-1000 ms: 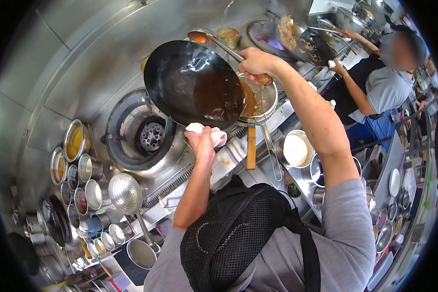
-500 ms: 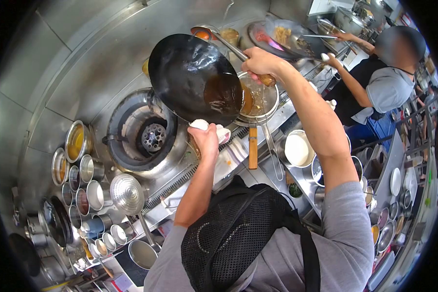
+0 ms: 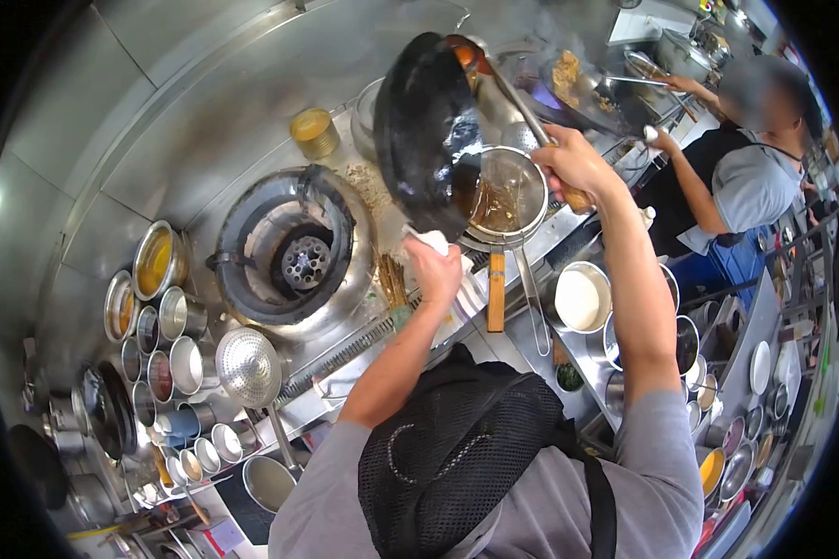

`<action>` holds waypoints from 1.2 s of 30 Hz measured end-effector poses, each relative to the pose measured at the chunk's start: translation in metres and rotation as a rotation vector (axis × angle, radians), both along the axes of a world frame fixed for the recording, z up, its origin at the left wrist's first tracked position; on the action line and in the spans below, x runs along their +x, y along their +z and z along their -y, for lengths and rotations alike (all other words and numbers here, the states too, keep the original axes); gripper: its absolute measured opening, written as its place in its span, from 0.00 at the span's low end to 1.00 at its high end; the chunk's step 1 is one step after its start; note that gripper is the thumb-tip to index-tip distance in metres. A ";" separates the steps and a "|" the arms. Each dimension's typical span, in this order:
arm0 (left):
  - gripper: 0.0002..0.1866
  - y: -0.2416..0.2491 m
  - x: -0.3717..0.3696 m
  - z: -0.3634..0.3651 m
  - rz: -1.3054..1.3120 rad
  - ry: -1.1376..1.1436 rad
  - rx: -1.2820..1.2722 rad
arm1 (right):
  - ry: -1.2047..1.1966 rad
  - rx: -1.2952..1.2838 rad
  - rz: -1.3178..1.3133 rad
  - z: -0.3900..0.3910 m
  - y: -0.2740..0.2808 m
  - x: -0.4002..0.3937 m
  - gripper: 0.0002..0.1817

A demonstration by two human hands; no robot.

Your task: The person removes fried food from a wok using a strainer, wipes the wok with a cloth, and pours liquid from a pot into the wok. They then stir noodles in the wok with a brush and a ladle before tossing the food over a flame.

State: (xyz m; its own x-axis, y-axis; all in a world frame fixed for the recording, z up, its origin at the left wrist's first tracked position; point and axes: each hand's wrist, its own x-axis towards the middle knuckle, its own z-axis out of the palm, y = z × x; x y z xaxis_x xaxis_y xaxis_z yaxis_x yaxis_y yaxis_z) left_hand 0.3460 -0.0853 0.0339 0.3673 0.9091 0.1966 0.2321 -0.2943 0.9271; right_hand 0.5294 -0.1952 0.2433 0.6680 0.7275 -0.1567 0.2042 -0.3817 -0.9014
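Note:
A black wok [image 3: 422,130] is tipped steeply, its lower edge over a round mesh strainer [image 3: 534,194]. Brown liquid runs into the strainer, which rests over a container mostly hidden beneath it. With a white cloth [image 3: 429,238] between fingers and metal, my left hand [image 3: 435,275] grips the wok's near rim. My right hand [image 3: 573,166] is closed around the wooden-ended handle of a ladle [image 3: 517,98]. The ladle's bowl is up by the wok's far edge, with something orange showing there.
A burner ring [image 3: 224,270] stands left of the wok, a bamboo brush [image 3: 391,279] beside it. A perforated skimmer [image 3: 248,366] and several metal cups lie at left. A yellow-topped can [image 3: 314,133] is behind. A co-worker [image 3: 732,177] handles another wok at right.
The wok has tilted more steeply and moved right, uncovering the can behind. My left hand has shifted right with it. The right hand and ladle have moved right and slightly down.

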 end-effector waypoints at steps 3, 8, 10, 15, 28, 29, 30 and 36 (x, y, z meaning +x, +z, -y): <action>0.33 -0.012 -0.001 -0.005 0.039 -0.066 0.037 | -0.033 0.043 -0.001 0.012 0.005 -0.018 0.28; 0.33 0.001 -0.041 -0.020 0.033 -0.103 0.198 | -0.124 0.055 0.079 0.005 -0.001 -0.063 0.30; 0.32 0.002 -0.065 -0.043 0.021 -0.065 0.192 | -0.102 -0.019 0.161 -0.016 -0.009 -0.078 0.32; 0.23 -0.010 -0.155 -0.094 0.515 -0.020 -0.439 | -0.065 0.147 0.076 -0.093 -0.062 -0.116 0.33; 0.11 -0.116 -0.310 -0.160 0.772 0.194 -0.901 | -0.008 -0.261 0.331 -0.067 -0.290 -0.194 0.33; 0.10 -0.122 -0.308 -0.160 0.759 0.199 -0.901 | -0.008 -0.306 0.376 -0.062 -0.308 -0.196 0.33; 0.11 -0.125 -0.302 -0.162 0.750 0.202 -0.897 | -0.006 -0.364 0.415 -0.057 -0.325 -0.198 0.33; 0.23 -0.071 -0.294 -0.147 0.435 0.403 -0.909 | 0.056 -0.602 0.482 -0.058 -0.333 -0.217 0.31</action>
